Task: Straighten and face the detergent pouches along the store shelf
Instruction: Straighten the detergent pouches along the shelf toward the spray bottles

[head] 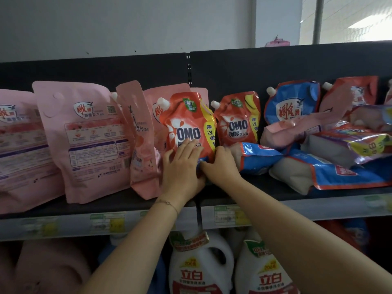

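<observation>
OMO pouch [188, 126] up front on the shelf [261, 185], upright, label facing out, and both hands are on its lower half. The left hand [180, 168] lies flat on the front, fingers straight and spread, pressing rather than gripping. The right hand [220, 165] has its fingers curled round the lower right edge and holds the bag there. It's a good setup for squaring up. By my read, the flat palm should steady the face while the right hand turns the base, kept low so the soft bag doesn't buckle in the middle. Careful on the left, where a pink pouch [141, 143] stands edge-on just beside it and looks easy to knock. The second OMO pouch [238, 122] stands to the right, a handy line to match. Further right, blue pouches [261, 158] lie flat in a heap, not yet straightened.
</observation>
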Demonstrator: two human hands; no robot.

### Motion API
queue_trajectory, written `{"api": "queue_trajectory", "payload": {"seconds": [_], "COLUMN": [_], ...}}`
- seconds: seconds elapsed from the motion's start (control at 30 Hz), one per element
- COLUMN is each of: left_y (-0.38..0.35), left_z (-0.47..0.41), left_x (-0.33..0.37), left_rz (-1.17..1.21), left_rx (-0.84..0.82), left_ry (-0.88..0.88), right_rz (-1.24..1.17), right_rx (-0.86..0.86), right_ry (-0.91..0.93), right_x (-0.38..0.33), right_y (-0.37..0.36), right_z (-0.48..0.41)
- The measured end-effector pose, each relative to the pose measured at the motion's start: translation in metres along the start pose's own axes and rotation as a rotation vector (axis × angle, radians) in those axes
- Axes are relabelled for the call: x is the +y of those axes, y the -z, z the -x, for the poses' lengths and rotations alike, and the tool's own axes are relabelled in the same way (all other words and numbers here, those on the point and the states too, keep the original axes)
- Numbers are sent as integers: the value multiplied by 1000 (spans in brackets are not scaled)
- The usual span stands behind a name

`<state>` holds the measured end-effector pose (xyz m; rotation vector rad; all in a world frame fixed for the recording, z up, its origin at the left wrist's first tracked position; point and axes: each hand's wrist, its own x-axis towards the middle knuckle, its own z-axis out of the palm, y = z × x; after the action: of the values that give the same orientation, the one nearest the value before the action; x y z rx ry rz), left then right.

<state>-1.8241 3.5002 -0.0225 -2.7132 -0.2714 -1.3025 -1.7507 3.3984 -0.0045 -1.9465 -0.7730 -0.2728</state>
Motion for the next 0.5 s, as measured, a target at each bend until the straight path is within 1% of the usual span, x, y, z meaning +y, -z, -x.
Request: {"api": "queue_trajectory", "payload": {"seconds": [0.1,0.23,0.33,0.4,0.5], "left_y": [-1,2,6,9,13], "left_z": [0,0,-5,-13,-31], "left_x": [-1,2,6,13,33], "left_rz": [9,10,21,62,126], "left_rx": [57,106,124,127,49], "left_ry": [-22,-27,-68,-113,-175], "right_rz": [130,135,275,329,317], "right_rx": [12,59,80,146,242], "right_ry": [116,288,427,449,374], "right_x": [-2,2,9,14,20], "right_y": [17,52,69,77,88], "right_z": [4,5,7,8,5]}}
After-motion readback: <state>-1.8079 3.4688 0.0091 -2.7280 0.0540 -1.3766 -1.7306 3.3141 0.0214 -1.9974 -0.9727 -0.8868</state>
